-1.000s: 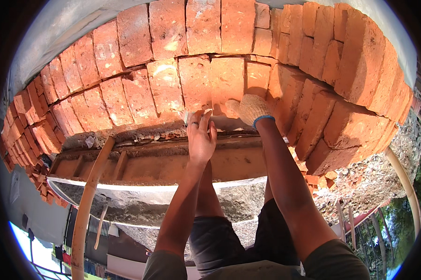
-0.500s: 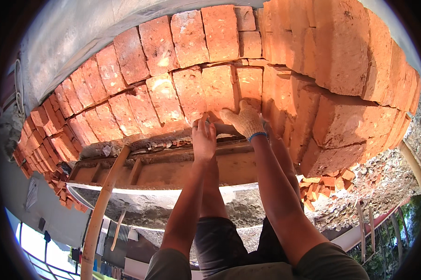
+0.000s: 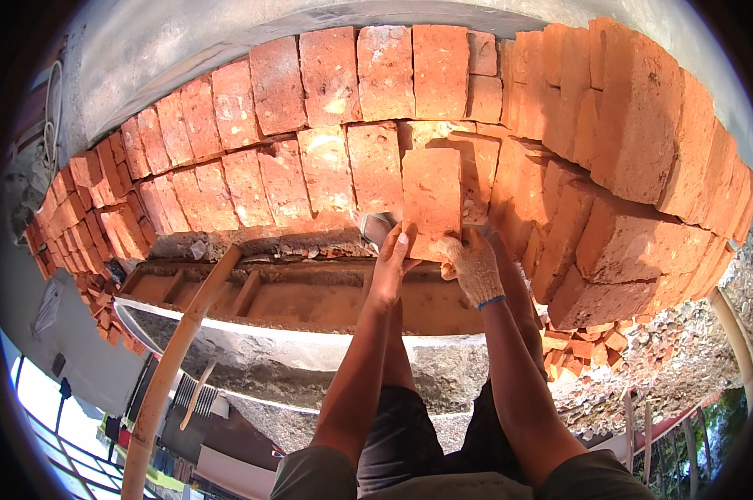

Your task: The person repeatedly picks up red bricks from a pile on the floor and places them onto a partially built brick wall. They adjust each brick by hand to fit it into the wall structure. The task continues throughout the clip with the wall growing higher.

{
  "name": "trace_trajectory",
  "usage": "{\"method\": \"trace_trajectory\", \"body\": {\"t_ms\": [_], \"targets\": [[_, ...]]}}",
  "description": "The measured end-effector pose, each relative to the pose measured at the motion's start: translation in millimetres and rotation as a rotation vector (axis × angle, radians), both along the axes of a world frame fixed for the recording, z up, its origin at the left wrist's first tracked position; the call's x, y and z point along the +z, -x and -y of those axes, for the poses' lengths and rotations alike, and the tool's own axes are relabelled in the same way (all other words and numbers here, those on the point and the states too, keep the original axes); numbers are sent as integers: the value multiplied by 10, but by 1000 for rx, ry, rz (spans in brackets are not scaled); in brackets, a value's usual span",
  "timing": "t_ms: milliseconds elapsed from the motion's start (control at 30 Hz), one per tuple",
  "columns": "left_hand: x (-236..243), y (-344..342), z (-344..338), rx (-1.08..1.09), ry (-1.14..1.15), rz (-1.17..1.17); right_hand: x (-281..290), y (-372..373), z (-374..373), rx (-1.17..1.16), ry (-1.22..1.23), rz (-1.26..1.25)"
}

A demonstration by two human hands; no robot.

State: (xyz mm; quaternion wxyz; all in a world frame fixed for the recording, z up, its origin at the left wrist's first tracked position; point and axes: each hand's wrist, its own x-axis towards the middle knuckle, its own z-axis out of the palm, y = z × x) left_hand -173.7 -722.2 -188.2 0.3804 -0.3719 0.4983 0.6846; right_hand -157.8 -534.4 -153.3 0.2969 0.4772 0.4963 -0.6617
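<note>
Head view: left hand (image 3: 391, 257) and gloved right hand (image 3: 471, 268) are closed on a plain orange brick (image 3: 431, 198).

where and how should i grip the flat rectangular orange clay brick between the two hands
Likely the flat rectangular orange clay brick is best gripped by its near corners, from the near side: that end is closest, and its parallel sides suit opposing hands. The bare left hand and gloved right hand are there.
</note>
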Motion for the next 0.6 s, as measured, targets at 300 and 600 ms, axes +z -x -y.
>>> {"method": "trace_trajectory", "body": {"t_ms": [300,600], "targets": [[502,-527,289,108,397,-21,-398,-581,-189,-479,320,219],[540,-764,477,106,543,233,-1117,-249,142,-808,71,-126]]}}
